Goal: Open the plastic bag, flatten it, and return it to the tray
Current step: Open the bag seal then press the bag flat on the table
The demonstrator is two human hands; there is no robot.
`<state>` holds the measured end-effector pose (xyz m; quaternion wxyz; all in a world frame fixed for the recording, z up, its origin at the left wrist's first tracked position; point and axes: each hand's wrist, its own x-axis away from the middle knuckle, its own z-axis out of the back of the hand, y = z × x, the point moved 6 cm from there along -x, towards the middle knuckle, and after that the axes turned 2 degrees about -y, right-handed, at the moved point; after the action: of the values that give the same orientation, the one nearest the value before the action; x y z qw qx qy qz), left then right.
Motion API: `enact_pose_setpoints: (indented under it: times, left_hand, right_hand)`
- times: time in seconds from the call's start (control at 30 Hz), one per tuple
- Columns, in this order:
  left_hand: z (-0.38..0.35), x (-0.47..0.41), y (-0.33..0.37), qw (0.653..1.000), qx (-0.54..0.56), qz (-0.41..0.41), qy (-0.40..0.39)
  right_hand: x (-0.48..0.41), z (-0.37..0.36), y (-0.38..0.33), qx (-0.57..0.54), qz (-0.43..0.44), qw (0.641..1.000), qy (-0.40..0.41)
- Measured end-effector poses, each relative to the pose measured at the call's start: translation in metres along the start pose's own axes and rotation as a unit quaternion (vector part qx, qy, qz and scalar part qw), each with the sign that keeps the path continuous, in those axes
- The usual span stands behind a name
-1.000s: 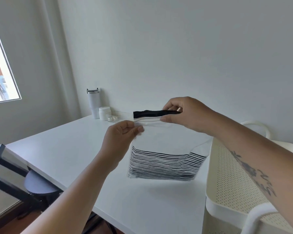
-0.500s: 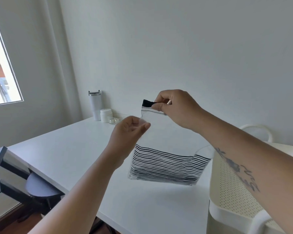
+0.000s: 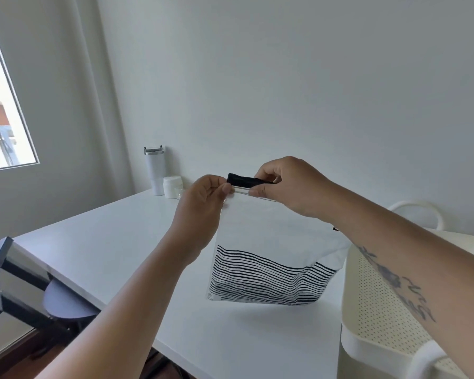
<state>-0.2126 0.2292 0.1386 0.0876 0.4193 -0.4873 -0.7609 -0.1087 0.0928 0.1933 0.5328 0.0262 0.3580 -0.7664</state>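
Note:
I hold a clear plastic bag [image 3: 268, 242] upright above the white table [image 3: 101, 247]; it has black wavy stripes across its lower part and a black strip along its top edge. My left hand [image 3: 203, 206] pinches the top left corner at the zip seal. Close beside it, my right hand [image 3: 288, 187] pinches the top edge with fingers on the black strip. The bag's bottom edge hangs just over the tabletop. The cream perforated tray [image 3: 372, 302] stands at the right, partly hidden by my right forearm.
A white tumbler [image 3: 154, 170] with a metal lid, a small white jar [image 3: 173, 186] and a small clear container stand at the table's far edge by the wall. A grey stool [image 3: 66, 302] and a metal frame sit left of the table, under the window.
My left hand has risen to the bag's top edge and now pinches it next to my right hand. The hands have come closer together; the bag still hangs upright.

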Motion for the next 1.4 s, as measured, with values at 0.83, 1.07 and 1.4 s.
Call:
enact_pose_setpoints:
  times: [0.83,1.07,1.4]
  left_hand:
    - [-0.019,-0.005,-0.003,0.990,0.095,0.044,-0.090]
    - [-0.019,-0.006,-0.001,0.995,0.086,0.027,-0.033]
    - [-0.012,-0.003,-0.005,0.990,0.137,0.020,-0.035]
  right_hand:
    - [0.013,0.007,0.024,0.014,-0.017,0.999,0.032]
    - [0.016,0.015,0.038,0.031,-0.042,0.998,0.018]
    - [0.024,0.024,0.049,0.053,-0.067,0.996,-0.008]
